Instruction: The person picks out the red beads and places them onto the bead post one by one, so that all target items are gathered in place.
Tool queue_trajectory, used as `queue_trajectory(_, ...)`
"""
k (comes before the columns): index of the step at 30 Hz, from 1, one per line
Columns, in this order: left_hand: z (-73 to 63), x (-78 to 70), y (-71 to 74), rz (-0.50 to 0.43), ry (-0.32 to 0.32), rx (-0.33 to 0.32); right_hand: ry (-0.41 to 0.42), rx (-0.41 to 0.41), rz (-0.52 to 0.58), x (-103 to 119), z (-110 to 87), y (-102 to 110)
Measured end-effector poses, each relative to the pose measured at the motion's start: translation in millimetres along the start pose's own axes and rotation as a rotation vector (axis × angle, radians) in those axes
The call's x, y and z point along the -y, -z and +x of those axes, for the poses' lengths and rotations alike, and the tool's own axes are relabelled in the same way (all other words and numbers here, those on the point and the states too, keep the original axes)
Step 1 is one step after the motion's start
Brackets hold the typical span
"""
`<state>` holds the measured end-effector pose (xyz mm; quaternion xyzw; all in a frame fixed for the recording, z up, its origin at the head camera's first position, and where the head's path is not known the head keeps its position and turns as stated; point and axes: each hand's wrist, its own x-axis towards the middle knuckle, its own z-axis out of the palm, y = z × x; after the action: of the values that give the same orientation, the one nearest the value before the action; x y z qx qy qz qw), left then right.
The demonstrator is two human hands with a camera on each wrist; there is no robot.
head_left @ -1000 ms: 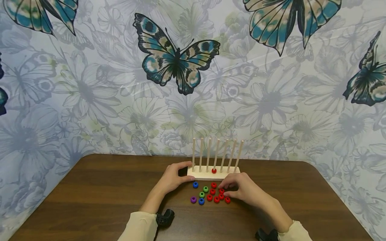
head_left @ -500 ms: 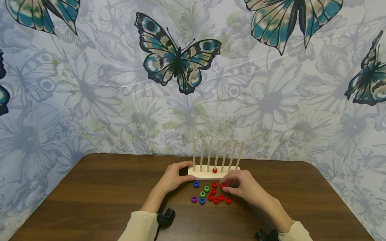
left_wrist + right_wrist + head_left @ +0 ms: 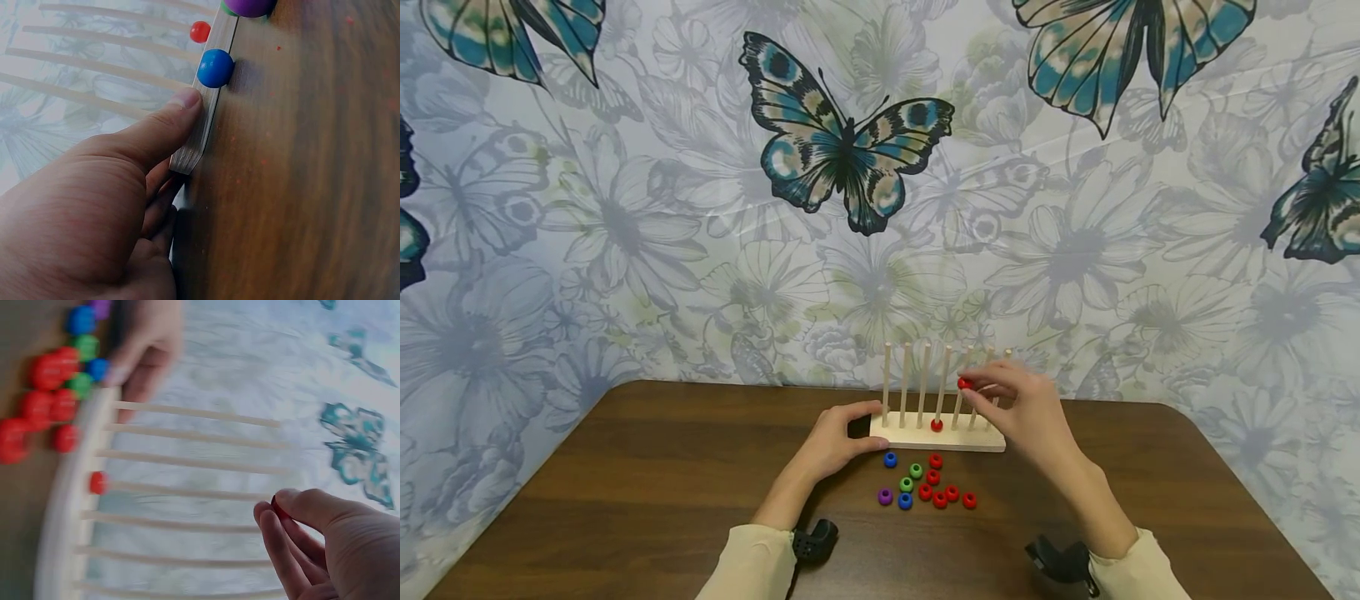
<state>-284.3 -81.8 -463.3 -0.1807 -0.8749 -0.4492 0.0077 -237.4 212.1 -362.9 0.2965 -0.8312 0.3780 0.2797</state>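
Bead [image 3: 965, 383], red, pinched between thumb and fingers of right hand [image 3: 1026, 408] near tops of rods [image 3: 943, 383]; left hand [image 3: 833, 440] grips left end of rack [image 3: 970, 441]. Threading step, apparently; next likely needs lining up over one rod.

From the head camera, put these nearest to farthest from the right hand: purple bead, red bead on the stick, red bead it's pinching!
1. Pinched red bead: in the right hand.
2. Threaded red bead: low on the middle stick.
3. Purple bead: on the table, over to the left.
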Motion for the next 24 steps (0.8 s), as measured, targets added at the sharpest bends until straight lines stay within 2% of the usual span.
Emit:
queue_trajectory(6, -0.4, 0.2, 0.9, 0.001, -0.005, -0.004, 0.036, -0.152, 0.002, 13, 27.9, 2)
queue_trajectory(10, -1.7, 0.7, 1.1, 0.003, -0.007, -0.003, 0.086, -0.206, -0.045, 17, 38.3, -6)
queue_trajectory(16, -2.8, 0.6, 1.3, 0.0, -0.02, 0.0, 0.071, -0.175, -0.185, 21, 43.1, -17)
queue_trajectory(24, -4.3, 5.9, 2.7, 0.001, -0.07, 0.01, 0.029, -0.139, -0.237, 21, 39.9, -20)
